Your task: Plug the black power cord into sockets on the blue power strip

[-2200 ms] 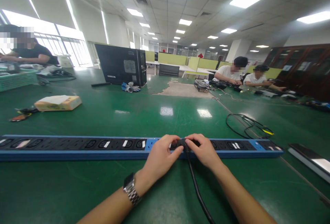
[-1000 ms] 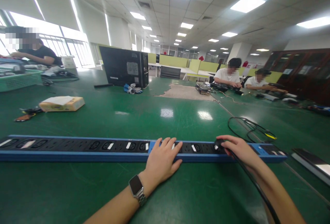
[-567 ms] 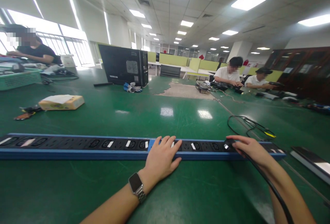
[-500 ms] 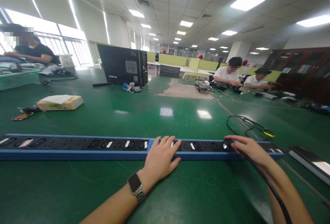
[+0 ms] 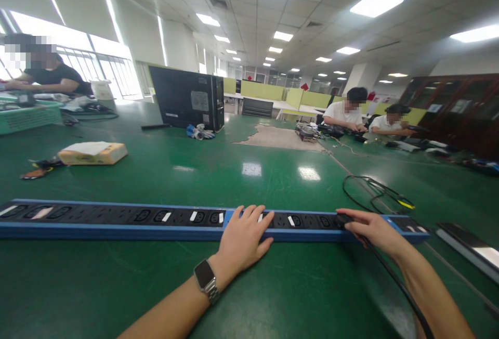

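Note:
A long blue power strip (image 5: 117, 223) with black sockets lies across the green table (image 5: 249, 172) in front of me. My left hand (image 5: 244, 237), a watch on its wrist, rests flat on the strip's middle with fingers spread. My right hand (image 5: 372, 229) grips a black plug (image 5: 343, 219) at a socket near the strip's right end. The plug's black cable (image 5: 397, 289) trails back under my right forearm toward me.
A coiled black cable (image 5: 374, 191) lies beyond the strip's right end, a flat black-and-white bar (image 5: 470, 249) at far right. A tissue box (image 5: 93, 153) sits left, a computer tower (image 5: 187, 97) farther back. Other people sit at the far left and far right.
My right hand carried the plug from the strip's middle to a socket near its right end. My left hand let go and now lies flat on the strip.

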Action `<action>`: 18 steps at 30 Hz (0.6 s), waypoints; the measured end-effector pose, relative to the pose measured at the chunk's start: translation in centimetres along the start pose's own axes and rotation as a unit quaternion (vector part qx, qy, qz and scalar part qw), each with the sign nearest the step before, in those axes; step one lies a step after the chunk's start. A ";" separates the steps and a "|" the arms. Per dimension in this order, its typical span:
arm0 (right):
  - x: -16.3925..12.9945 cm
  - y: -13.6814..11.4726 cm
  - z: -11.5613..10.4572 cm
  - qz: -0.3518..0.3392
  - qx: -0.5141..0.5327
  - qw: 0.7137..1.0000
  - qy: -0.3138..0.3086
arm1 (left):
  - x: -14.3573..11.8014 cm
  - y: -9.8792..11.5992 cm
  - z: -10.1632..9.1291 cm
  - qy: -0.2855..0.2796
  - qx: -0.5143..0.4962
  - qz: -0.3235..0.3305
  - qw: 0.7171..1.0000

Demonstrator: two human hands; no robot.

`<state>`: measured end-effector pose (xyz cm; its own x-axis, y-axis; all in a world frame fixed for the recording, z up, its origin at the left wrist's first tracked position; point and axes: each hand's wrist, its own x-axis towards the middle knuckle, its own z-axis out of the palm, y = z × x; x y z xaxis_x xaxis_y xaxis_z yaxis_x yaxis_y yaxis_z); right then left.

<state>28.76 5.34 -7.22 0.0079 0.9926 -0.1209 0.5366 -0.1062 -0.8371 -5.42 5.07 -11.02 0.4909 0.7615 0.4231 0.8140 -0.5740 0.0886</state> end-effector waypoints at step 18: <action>-1.1 -1.4 0.9 -0.024 0.028 0.993 0.111 | 0.0 0.0 0.1 0.004 0.001 -0.001 1.000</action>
<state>27.27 4.34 -6.40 0.1720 0.9845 0.0345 0.4934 -0.0558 -0.8680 -5.41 5.14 -11.09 0.4868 0.7603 0.4301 0.8158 -0.5717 0.0871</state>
